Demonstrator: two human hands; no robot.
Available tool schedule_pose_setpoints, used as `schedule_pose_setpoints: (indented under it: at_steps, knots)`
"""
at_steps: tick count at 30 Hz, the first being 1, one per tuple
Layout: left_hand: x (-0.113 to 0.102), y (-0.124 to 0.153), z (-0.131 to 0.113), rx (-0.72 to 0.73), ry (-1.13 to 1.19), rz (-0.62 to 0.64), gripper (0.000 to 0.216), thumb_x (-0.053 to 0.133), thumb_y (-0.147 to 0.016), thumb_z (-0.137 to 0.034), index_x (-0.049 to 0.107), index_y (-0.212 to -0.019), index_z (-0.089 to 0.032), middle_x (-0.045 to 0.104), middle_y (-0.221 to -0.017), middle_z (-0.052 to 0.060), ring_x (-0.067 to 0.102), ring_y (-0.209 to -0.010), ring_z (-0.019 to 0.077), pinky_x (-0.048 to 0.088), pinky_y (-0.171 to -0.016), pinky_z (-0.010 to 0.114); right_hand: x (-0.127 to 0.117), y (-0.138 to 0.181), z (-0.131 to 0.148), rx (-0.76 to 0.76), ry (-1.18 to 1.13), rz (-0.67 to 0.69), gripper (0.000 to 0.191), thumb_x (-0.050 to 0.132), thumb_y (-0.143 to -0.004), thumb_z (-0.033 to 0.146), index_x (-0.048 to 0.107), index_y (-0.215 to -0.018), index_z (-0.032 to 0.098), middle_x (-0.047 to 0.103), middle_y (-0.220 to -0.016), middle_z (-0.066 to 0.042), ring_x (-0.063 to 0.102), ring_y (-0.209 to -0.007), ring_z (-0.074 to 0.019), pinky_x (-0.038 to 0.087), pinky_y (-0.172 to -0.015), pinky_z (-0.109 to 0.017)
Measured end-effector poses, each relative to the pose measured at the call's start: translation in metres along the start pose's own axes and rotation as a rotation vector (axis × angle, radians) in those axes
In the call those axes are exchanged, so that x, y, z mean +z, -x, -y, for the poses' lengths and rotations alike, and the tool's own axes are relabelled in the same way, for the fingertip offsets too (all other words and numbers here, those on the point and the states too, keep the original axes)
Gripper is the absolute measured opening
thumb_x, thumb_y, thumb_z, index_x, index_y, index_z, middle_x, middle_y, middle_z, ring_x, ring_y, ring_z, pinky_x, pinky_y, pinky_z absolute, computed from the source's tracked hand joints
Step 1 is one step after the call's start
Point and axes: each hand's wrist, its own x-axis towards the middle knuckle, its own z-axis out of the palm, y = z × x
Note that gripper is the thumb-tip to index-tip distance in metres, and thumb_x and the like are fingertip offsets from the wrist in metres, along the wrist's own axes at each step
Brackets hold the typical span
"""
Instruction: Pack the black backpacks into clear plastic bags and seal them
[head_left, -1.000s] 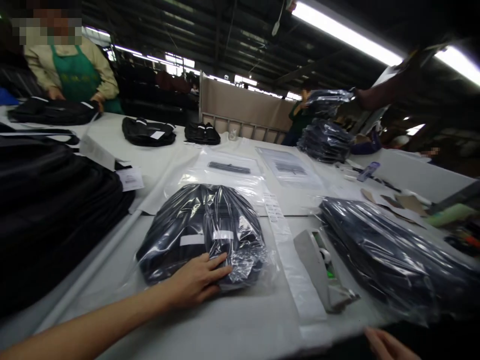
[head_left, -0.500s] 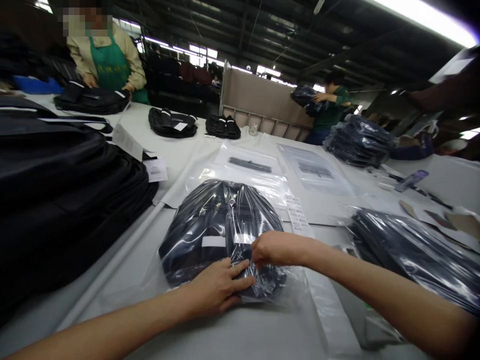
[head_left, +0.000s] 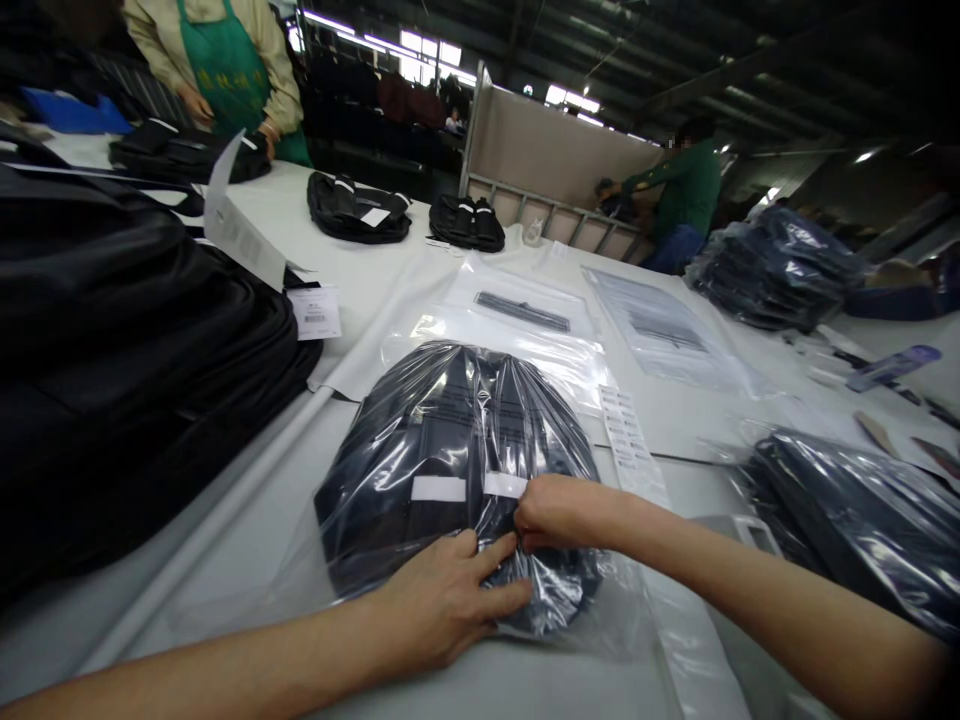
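Bench (head_left: 390,270): we worked at a long white bench that ran away from us toward a beige partition.
Black pile (head_left: 112,350): a tall stack of dark folded goods lay at our left, with white paper tags (head_left: 315,312) hanging off its near edge.
Bagged stacks (head_left: 862,520): more dark goods in clear plastic lay at our right, and another heap (head_left: 780,270) sat farther back on that side.
Bagged bundle (head_left: 450,470): the dark folded item sat in its clear plastic bag on the bench right before us, between our two hands; two white strips (head_left: 439,488) crossed its front.
Empty bags (head_left: 525,320): flat clear bags lay spread just behind the bundle, and a printed white strip (head_left: 630,440) ran along its right side.
Left hand (head_left: 450,605): we pressed it flat on the near edge of the bundle, fingers spread and gripping nothing.
Right hand (head_left: 559,512): we had it curled, fingertips pinched at the plastic just beside the right white strip; whether it held a piece of tape we could not tell.
Others: a person in a green apron (head_left: 225,60) stood at the far left over black goods, and another in green (head_left: 686,190) bent by the partition.
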Motion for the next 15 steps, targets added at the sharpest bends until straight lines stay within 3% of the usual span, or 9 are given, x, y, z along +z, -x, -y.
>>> schedule_pose_setpoints:
  at_steps: [5, 8, 10, 12, 14, 15]
  knots:
    - [-0.002, -0.002, 0.0, -0.002, 0.008, 0.024, 0.051, 0.052, -0.084, -0.031, 0.035, -0.132, -0.033, 0.035, -0.14, 0.009, 0.05, -0.082, 0.0229, 0.043, -0.07, 0.035, 0.001, 0.001, -0.029, 0.056, -0.194, -0.115, 0.025, 0.073, -0.066, 0.042, 0.063, -0.062, 0.019, 0.055, -0.051, 0.003, 0.049, -0.05, -0.0118, 0.03, -0.049, -0.022]
    - [-0.002, -0.002, 0.0, 0.004, 0.009, 0.015, 0.052, 0.053, -0.083, -0.03, 0.036, -0.132, -0.033, 0.035, -0.141, 0.009, 0.049, -0.086, 0.0243, 0.043, -0.072, 0.036, -0.006, 0.02, -0.026, 0.214, -0.488, -0.34, 0.032, 0.063, -0.075, 0.047, 0.058, -0.062, 0.018, 0.053, -0.052, 0.004, 0.046, -0.05, -0.0095, 0.032, -0.049, -0.02]
    - [-0.001, -0.002, 0.0, 0.006, -0.001, -0.004, 0.051, 0.052, -0.084, -0.031, 0.035, -0.132, -0.033, 0.034, -0.14, 0.01, 0.049, -0.085, 0.0243, 0.043, -0.072, 0.036, -0.002, 0.031, -0.008, 0.368, -0.815, -0.511, 0.039, 0.048, -0.084, 0.053, 0.055, -0.068, 0.018, 0.053, -0.052, 0.004, 0.044, -0.045, -0.0085, 0.031, -0.045, -0.019]
    - [0.0, -0.002, 0.0, 0.011, -0.011, -0.018, 0.05, 0.051, -0.084, -0.033, 0.036, -0.132, -0.032, 0.038, -0.137, 0.01, 0.049, -0.082, 0.0231, 0.042, -0.071, 0.036, 0.011, 0.034, 0.016, 0.438, -1.27, -0.531, 0.043, 0.037, -0.086, 0.058, 0.052, -0.078, 0.019, 0.055, -0.052, 0.003, 0.043, -0.04, -0.0082, 0.03, -0.039, -0.018]
    - [0.0, -0.002, -0.001, 0.023, -0.012, -0.028, 0.046, 0.051, -0.084, -0.036, 0.041, -0.128, -0.031, 0.046, -0.127, 0.009, 0.049, -0.077, 0.0219, 0.042, -0.069, 0.034, 0.031, 0.025, 0.038, 0.505, -1.671, -0.525, 0.043, 0.041, -0.083, 0.061, 0.048, -0.083, 0.019, 0.057, -0.054, 0.002, 0.046, -0.039, -0.0086, 0.034, -0.038, -0.018]
    - [0.0, -0.002, -0.001, 0.029, -0.011, -0.036, 0.043, 0.051, -0.084, -0.036, 0.044, -0.126, -0.03, 0.049, -0.121, 0.008, 0.049, -0.076, 0.0217, 0.042, -0.068, 0.034, 0.04, 0.018, 0.046, 0.567, -1.801, -0.594, 0.041, 0.046, -0.081, 0.06, 0.047, -0.084, 0.019, 0.058, -0.056, 0.001, 0.049, -0.041, -0.0094, 0.037, -0.04, -0.019]
